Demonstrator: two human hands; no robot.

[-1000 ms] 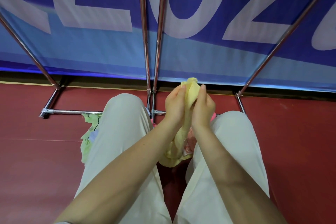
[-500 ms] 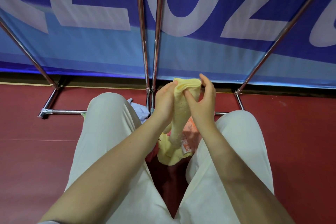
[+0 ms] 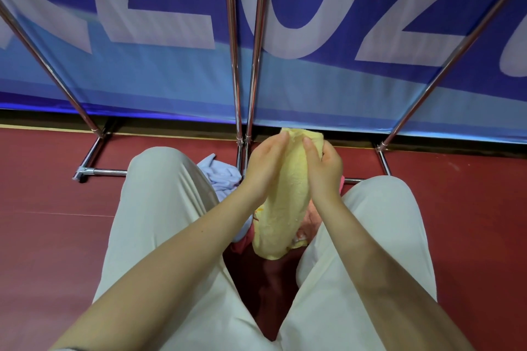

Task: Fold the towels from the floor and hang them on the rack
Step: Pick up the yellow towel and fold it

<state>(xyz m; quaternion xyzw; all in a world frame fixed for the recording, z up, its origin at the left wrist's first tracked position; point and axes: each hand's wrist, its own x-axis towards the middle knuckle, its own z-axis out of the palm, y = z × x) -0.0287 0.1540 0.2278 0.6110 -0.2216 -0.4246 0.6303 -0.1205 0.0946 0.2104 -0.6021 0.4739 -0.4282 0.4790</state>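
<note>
A person sits or crouches low on a red floor [image 3: 42, 251], with both knees in pale trousers [image 3: 159, 222] spread wide. Between the knees, both hands hold up a yellow towel [image 3: 281, 208]. The towel is long and narrow, and it hangs down from the hands toward the floor. Its top edge pokes out just above the fingers.

The left hand [image 3: 263, 165] is on the left side of the towel near the top. Its grip is clamped on the towel's edge, with the fingers pressed to the cloth. The right hand [image 3: 323, 165] is on the right side at about the same height. Its fingers curl round the other edge, so its grip is clamped on the towel too. The two hands are close together, with only the towel between them.

More towels lie on the floor under the hands. A light blue towel [image 3: 221, 174] is bunched up beside the left knee. A bit of pink towel [image 3: 242, 242] shows just beside the low end of the yellow one.

The shiny metal rack [image 3: 238, 65] stands right in front of the person. Its poles go up and its feet rest on the floor. No towel hangs on the parts of it that show. Behind the rack is a big blue banner [image 3: 370, 8] with large white letters.
</note>
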